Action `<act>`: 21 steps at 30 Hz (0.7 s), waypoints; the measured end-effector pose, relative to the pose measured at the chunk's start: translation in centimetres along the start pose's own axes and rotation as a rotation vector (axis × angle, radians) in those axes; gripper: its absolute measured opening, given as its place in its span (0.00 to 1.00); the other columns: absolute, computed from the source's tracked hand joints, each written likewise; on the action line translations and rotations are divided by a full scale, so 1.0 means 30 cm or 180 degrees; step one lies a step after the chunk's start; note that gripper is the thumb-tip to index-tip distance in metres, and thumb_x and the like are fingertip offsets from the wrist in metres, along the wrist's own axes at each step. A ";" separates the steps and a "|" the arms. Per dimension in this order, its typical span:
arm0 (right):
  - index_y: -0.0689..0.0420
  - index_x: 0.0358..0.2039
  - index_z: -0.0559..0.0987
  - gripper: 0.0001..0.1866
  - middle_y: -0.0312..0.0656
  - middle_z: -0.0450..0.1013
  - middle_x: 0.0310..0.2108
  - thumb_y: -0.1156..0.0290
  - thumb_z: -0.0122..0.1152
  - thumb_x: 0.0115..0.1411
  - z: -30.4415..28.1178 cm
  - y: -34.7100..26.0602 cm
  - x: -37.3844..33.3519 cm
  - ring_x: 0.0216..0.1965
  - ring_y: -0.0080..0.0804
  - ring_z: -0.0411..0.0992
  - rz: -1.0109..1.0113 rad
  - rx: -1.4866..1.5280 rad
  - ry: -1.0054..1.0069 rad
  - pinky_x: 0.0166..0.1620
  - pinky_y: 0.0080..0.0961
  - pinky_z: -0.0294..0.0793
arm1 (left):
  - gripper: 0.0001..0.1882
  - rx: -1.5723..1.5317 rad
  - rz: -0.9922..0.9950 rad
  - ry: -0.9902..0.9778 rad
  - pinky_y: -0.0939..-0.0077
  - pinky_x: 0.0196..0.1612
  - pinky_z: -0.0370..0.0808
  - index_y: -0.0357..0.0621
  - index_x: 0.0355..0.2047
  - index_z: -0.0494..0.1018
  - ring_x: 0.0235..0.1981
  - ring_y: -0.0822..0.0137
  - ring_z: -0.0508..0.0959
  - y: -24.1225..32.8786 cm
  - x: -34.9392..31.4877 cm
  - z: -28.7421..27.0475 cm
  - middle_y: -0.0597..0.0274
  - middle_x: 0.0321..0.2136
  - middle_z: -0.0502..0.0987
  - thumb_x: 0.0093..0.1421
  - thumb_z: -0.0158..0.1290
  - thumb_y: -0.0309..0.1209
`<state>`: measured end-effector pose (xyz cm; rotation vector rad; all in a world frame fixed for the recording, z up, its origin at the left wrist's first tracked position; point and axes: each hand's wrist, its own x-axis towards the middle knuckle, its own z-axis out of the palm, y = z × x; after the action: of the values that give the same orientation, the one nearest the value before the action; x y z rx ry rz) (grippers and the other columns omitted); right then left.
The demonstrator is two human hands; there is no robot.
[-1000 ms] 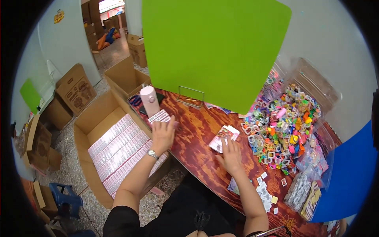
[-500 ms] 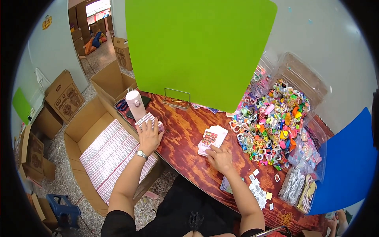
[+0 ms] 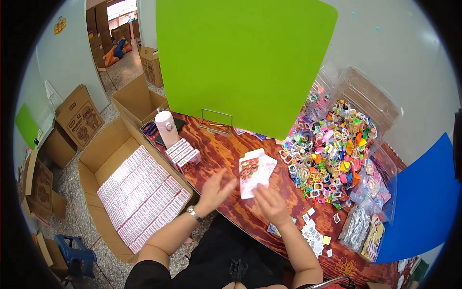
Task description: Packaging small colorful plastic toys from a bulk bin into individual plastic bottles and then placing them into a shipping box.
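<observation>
My right hand (image 3: 273, 206) pinches the lower edge of a flat pink printed card (image 3: 249, 180) with a red picture on it. More white and pink flat cards (image 3: 267, 166) lie on the table behind it. My left hand (image 3: 216, 190), wearing a wristwatch, is open over the table's near edge, fingers stretched toward the card and holding nothing. Several small pink-and-white boxes (image 3: 183, 155) stand in a row beside a pale pink bottle (image 3: 166, 127) at the table's left end.
An open cardboard box (image 3: 103, 166) left of the table (image 3: 214, 154) holds rows of small pink-and-white boxes. A large green board (image 3: 240, 62) stands at the back. Colourful small trinkets (image 3: 332, 154) are heaped at right, near white paper pieces (image 3: 314, 238) and a blue panel (image 3: 423, 202).
My left hand has left the small boxes and moved right, toward the cards. My right hand has drawn the top card slightly toward me, tilting it off the others.
</observation>
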<state>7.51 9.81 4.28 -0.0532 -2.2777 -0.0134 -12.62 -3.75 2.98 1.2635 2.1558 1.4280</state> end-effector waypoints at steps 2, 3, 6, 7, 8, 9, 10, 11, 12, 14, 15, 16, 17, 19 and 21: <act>0.62 0.44 0.83 0.15 0.44 0.75 0.52 0.76 0.63 0.55 -0.008 -0.035 -0.019 0.47 0.39 0.77 -0.0450 0.0071 -0.0186 0.49 0.30 0.80 | 0.34 -0.1833 -0.0754 -0.0550 0.74 0.49 0.77 0.32 0.64 0.63 0.48 0.68 0.78 0.040 -0.015 0.076 0.52 0.50 0.77 0.65 0.60 0.40; 0.62 0.44 0.83 0.15 0.44 0.75 0.52 0.76 0.63 0.55 -0.008 -0.048 -0.030 0.47 0.39 0.77 -0.0457 0.0075 -0.0194 0.49 0.30 0.80 | 0.37 -0.2794 -0.0865 -0.0770 0.74 0.50 0.77 0.30 0.66 0.60 0.49 0.69 0.77 0.054 -0.020 0.099 0.52 0.50 0.76 0.64 0.61 0.38; 0.62 0.41 0.83 0.14 0.43 0.75 0.51 0.74 0.61 0.54 -0.016 -0.078 -0.075 0.46 0.38 0.77 -0.1034 -0.0074 -0.0543 0.50 0.30 0.80 | 0.43 -0.2171 -0.0708 -0.0495 0.73 0.51 0.76 0.27 0.67 0.55 0.48 0.68 0.77 0.028 -0.046 0.149 0.52 0.52 0.74 0.60 0.66 0.34; 0.62 0.41 0.83 0.14 0.43 0.75 0.51 0.74 0.61 0.54 -0.020 -0.085 -0.089 0.46 0.38 0.77 -0.1035 -0.0077 -0.0548 0.50 0.30 0.80 | 0.43 -0.2177 -0.0707 -0.0495 0.73 0.51 0.76 0.27 0.67 0.55 0.48 0.68 0.77 0.040 -0.046 0.159 0.52 0.52 0.74 0.60 0.66 0.34; 0.61 0.41 0.83 0.14 0.43 0.75 0.50 0.73 0.60 0.54 -0.025 -0.091 -0.101 0.45 0.38 0.77 -0.1038 -0.0027 -0.0643 0.50 0.31 0.80 | 0.45 -0.2236 -0.0771 -0.0544 0.72 0.51 0.76 0.27 0.65 0.55 0.47 0.67 0.77 0.055 -0.045 0.167 0.51 0.53 0.73 0.57 0.68 0.34; 0.60 0.41 0.83 0.14 0.43 0.75 0.50 0.72 0.59 0.54 -0.027 -0.092 -0.111 0.44 0.38 0.77 -0.1037 0.0023 -0.0736 0.50 0.32 0.81 | 0.47 -0.2294 -0.0835 -0.0596 0.71 0.51 0.76 0.26 0.64 0.55 0.47 0.66 0.77 0.064 -0.046 0.172 0.50 0.54 0.72 0.54 0.70 0.34; 0.60 0.41 0.83 0.14 0.43 0.75 0.50 0.72 0.59 0.54 -0.041 -0.102 -0.096 0.44 0.38 0.77 -0.1040 0.0027 -0.0731 0.50 0.32 0.81 | 0.47 -0.2289 -0.0835 -0.0591 0.71 0.51 0.76 0.26 0.64 0.55 0.47 0.66 0.77 0.063 -0.050 0.172 0.50 0.54 0.72 0.54 0.70 0.34; 0.60 0.42 0.83 0.15 0.43 0.75 0.50 0.73 0.61 0.54 -0.063 -0.113 -0.081 0.43 0.39 0.77 -0.0822 0.0248 -0.0656 0.49 0.33 0.81 | 0.45 -0.2019 -0.0554 -0.0372 0.70 0.50 0.77 0.28 0.61 0.58 0.46 0.65 0.77 0.061 -0.056 0.174 0.51 0.52 0.73 0.51 0.72 0.35; 0.59 0.43 0.83 0.15 0.43 0.75 0.50 0.74 0.63 0.54 -0.076 -0.120 -0.068 0.43 0.40 0.77 -0.0600 0.0468 -0.0580 0.48 0.33 0.81 | 0.43 -0.1746 -0.0274 -0.0158 0.70 0.49 0.77 0.30 0.57 0.61 0.46 0.65 0.78 0.059 -0.060 0.174 0.51 0.50 0.75 0.49 0.74 0.37; 0.58 0.45 0.82 0.16 0.45 0.75 0.51 0.74 0.66 0.54 -0.082 -0.124 -0.068 0.43 0.41 0.77 -0.0177 0.0487 -0.0170 0.46 0.34 0.80 | 0.43 -0.1237 -0.0203 -0.0110 0.66 0.49 0.78 0.32 0.55 0.62 0.45 0.61 0.80 0.093 -0.065 0.159 0.49 0.47 0.76 0.47 0.74 0.40; 0.58 0.46 0.82 0.18 0.46 0.75 0.52 0.74 0.69 0.53 -0.083 -0.126 -0.066 0.43 0.42 0.77 0.0230 0.0505 0.0241 0.45 0.34 0.80 | 0.43 -0.0730 -0.0128 -0.0046 0.63 0.49 0.78 0.35 0.53 0.63 0.45 0.56 0.82 0.109 -0.070 0.154 0.47 0.44 0.78 0.44 0.75 0.44; 0.58 0.46 0.82 0.18 0.46 0.75 0.52 0.74 0.69 0.53 -0.082 -0.126 -0.051 0.43 0.42 0.77 0.0244 0.0495 0.0240 0.45 0.34 0.80 | 0.43 -0.0733 -0.0126 -0.0064 0.63 0.49 0.78 0.35 0.53 0.63 0.45 0.56 0.82 0.119 -0.079 0.161 0.47 0.44 0.78 0.44 0.75 0.44; 0.57 0.47 0.82 0.19 0.48 0.75 0.52 0.74 0.71 0.53 -0.078 -0.125 -0.029 0.43 0.43 0.77 0.0462 0.0313 0.0436 0.45 0.34 0.80 | 0.43 -0.0605 -0.0067 0.0073 0.62 0.47 0.79 0.37 0.52 0.63 0.44 0.53 0.82 0.130 -0.095 0.178 0.46 0.42 0.79 0.43 0.75 0.43; 0.57 0.48 0.81 0.20 0.49 0.75 0.52 0.74 0.73 0.52 -0.074 -0.128 0.003 0.43 0.43 0.77 0.0685 0.0119 0.0630 0.44 0.34 0.79 | 0.42 -0.0483 -0.0004 0.0198 0.61 0.45 0.79 0.39 0.52 0.64 0.42 0.50 0.83 0.137 -0.123 0.206 0.46 0.41 0.79 0.43 0.74 0.42; 0.57 0.46 0.82 0.19 0.51 0.75 0.53 0.74 0.73 0.53 -0.075 -0.133 0.021 0.43 0.46 0.78 0.0852 -0.0116 0.0357 0.44 0.35 0.79 | 0.41 -0.0549 0.0091 0.0323 0.59 0.43 0.80 0.40 0.54 0.63 0.42 0.48 0.82 0.135 -0.142 0.224 0.45 0.43 0.78 0.44 0.73 0.40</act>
<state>8.63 5.78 6.25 -0.3670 -2.1416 0.0807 -3.83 -2.37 2.17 1.1879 2.0324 1.6830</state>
